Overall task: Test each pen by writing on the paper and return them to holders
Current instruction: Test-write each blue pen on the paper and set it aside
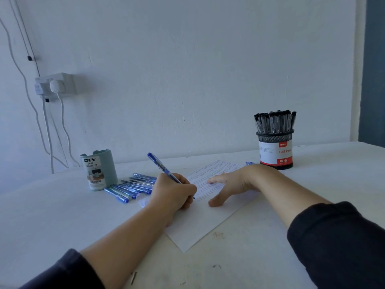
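Pinching a blue pen (pixel 164 168) between curled fingers, the left hand (pixel 174 191) rests on the paper (pixel 208 224), the pen's tip down on the sheet and its cap end slanting up to the far left. One such pen is in the hand.

At the far left of the white table (pixel 62 215) stands one pale green holder (pixel 99 172), upright, labelled "DIY Desk Organizer". Just right of its base lies a loose heap of blue pens (pixel 133 187), flat on the table and overlapping; roughly ten, though the exact count cannot be told.

One sheet of paper lies at the middle, turned at an angle, its far part covered in rows of small blue marks. On it the right hand (pixel 229 184) lies flat, fingers spread and straight, pressing the sheet down.

Beyond that wrist a bit of another blue pen (pixel 249 163) shows. At the far right stands one black mesh holder (pixel 275 150), labelled "Ball Pens", packed with upright black pens (pixel 275 122), too crowded to count.
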